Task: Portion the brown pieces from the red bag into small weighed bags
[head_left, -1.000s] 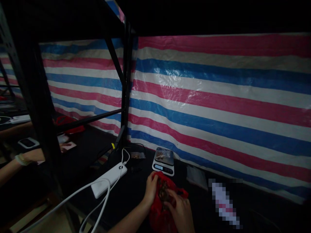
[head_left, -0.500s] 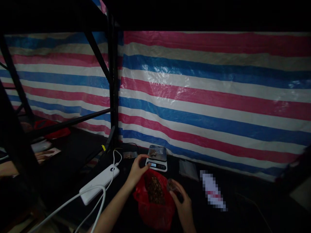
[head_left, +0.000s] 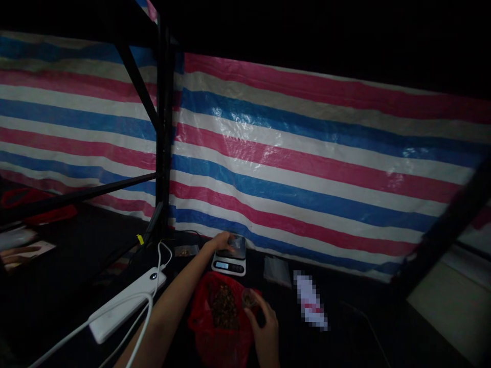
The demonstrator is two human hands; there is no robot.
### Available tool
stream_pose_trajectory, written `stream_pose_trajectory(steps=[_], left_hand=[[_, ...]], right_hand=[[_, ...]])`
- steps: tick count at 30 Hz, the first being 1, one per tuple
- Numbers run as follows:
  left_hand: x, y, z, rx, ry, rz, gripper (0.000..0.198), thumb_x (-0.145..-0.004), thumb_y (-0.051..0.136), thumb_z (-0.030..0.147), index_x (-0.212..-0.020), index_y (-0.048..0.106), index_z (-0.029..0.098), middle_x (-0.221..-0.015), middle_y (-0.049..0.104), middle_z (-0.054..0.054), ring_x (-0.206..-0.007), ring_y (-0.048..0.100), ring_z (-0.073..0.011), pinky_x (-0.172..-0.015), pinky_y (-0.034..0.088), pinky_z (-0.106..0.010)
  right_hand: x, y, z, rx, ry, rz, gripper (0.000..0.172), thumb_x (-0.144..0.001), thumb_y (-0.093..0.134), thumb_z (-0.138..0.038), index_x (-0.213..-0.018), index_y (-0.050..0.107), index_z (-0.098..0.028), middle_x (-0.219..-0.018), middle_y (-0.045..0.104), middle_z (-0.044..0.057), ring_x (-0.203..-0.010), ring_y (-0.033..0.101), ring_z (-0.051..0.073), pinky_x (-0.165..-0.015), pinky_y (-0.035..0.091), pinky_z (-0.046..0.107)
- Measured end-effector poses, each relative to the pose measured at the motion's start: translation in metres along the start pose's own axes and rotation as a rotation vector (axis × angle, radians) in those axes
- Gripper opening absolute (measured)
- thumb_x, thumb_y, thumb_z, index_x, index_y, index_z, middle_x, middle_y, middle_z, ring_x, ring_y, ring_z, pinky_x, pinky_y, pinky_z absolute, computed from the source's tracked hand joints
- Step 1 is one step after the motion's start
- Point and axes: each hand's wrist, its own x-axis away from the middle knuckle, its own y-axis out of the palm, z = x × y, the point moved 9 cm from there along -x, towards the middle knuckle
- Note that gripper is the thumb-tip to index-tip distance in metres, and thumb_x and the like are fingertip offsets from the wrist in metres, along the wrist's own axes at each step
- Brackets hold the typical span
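Digital scale [head_left: 229, 263] on a black tabletop [head_left: 92, 245], its long axis pointing away from the person toward a striped tarpaulin [head_left: 291, 168]; display lit, digits too small to read, no brand legible. Left hand [head_left: 221, 241] rests on the scale's platform. Right hand [head_left: 264, 322], well apart from the left, grips a small clear cup [head_left: 249, 298] of brown pieces, just above a red plastic bag [head_left: 203, 327] holding more brown pieces [head_left: 223, 306]. White power bank [head_left: 126, 305] lies diagonally, left of the bag.
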Motion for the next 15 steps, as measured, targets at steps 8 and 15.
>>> stream_pose_trajectory(steps=[8, 15], left_hand=[[0.025, 0.001, 0.016, 0.269, 0.065, 0.042, 0.050, -0.062, 0.065, 0.037, -0.104, 0.058, 0.011, -0.095, 0.063, -0.008, -0.085, 0.057, -0.0192, -0.076, 0.042, -0.027], [0.056, -0.002, 0.055, 0.546, 0.097, -0.023, 0.047, -0.059, 0.069, 0.038, -0.098, 0.061, 0.012, -0.089, 0.064, -0.007, -0.080, 0.057, -0.0171, -0.075, 0.041, -0.027]], right_hand=[[-0.033, -0.007, 0.006, -0.157, 0.044, -0.034, 0.042, -0.076, 0.051, -0.041, -0.109, 0.055, -0.016, -0.109, 0.061, 0.010, -0.098, 0.056, 0.022, -0.084, 0.044, 0.036], [-0.140, -0.026, -0.083, 0.218, -0.334, -0.055, 0.039, -0.076, 0.051, -0.043, -0.109, 0.056, -0.021, -0.102, 0.062, 0.008, -0.093, 0.055, 0.024, -0.081, 0.039, 0.039]])
